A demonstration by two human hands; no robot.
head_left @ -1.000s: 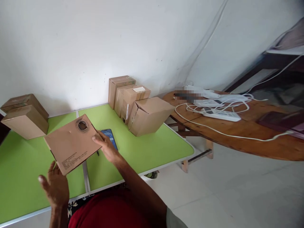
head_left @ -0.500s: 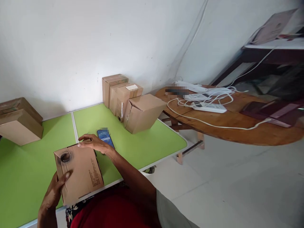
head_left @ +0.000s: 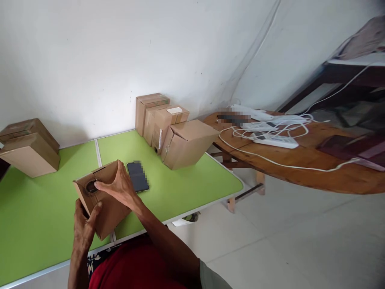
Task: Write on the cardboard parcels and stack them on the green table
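Green table [head_left: 192, 188]; cartons [head_left: 192, 140] near wall [head_left: 90, 60]; phone [head_left: 137, 176] near box [head_left: 110, 208]; left fingers [head_left: 96, 209], right fingers [head_left: 120, 171] part-curled, gripping box.

Brown cardboard box [head_left: 110, 206], left of centre in the lower half of frame. Held tilted, one corner pointing to frame bottom. Dark round patch [head_left: 90, 187] with blackish ring on upper-left part; dark slit [head_left: 102, 169] by the top edge. Partly hidden, contents not visible.
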